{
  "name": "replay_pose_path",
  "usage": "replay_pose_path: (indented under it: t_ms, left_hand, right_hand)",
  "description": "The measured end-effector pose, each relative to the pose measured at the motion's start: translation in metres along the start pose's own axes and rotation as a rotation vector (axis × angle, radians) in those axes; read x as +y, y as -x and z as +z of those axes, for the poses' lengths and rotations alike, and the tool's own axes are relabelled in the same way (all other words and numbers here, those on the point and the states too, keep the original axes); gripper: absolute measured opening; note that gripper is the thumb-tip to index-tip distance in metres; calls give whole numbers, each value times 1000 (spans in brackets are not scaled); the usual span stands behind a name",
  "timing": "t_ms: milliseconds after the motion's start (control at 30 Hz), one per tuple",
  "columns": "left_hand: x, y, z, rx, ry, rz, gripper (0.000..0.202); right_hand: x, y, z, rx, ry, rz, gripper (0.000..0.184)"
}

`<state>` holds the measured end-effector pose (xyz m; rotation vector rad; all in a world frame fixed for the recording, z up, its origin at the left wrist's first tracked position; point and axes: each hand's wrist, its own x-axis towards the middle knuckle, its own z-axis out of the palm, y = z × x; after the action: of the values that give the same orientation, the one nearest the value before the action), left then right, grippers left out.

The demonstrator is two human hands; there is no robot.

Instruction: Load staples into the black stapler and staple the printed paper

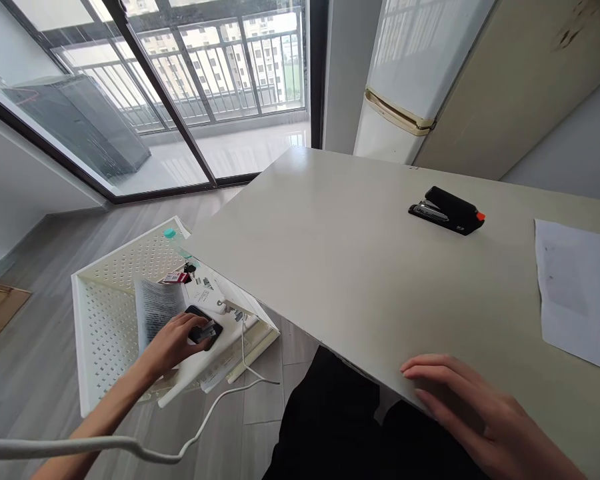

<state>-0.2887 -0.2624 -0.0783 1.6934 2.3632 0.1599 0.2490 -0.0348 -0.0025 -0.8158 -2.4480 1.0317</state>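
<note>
My left hand (173,343) reaches down into a white perforated cart (100,313) beside the table. Its fingers are closed round a dark phone-like object (203,323) lying on papers and a booklet (153,308) there. My right hand (467,407) lies flat on the near edge of the pale table (340,267), fingers stretched out, holding nothing. A black stapler (447,210) with an orange tip rests far back on the table, well away from both hands. A white sheet of paper (577,290) lies at the table's right.
A white cable (205,413) runs from the cart across the lower left. A teal-capped bottle (173,240) and small items sit in the cart. A refrigerator (405,73) stands behind the table. Glass balcony doors (180,87) lie at the far left. My dark-trousered legs (330,427) are under the table.
</note>
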Motion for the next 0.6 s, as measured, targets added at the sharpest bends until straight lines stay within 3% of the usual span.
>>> replay_pose_path:
  t_ms: [133, 233, 333, 467, 600]
  left_hand:
    - [44, 10, -76, 49, -51, 33, 42]
    - [97, 1, -133, 62, -74, 78, 42]
    - [159, -25, -173, 92, -93, 190, 41]
    - [238, -82, -191, 81, -64, 377, 39]
    - [300, -161, -171, -27, -10, 542, 37]
  right_hand:
    - [-6, -4, -1, -73, -120, -13, 17]
    - [-7, -8, 0, -99, -198, -35, 15]
    - [-6, -10, -2, -117, -253, -44, 16]
    - [-2, -4, -14, -100, -268, -11, 16]
    - [6, 6, -36, -25, -254, 64, 14]
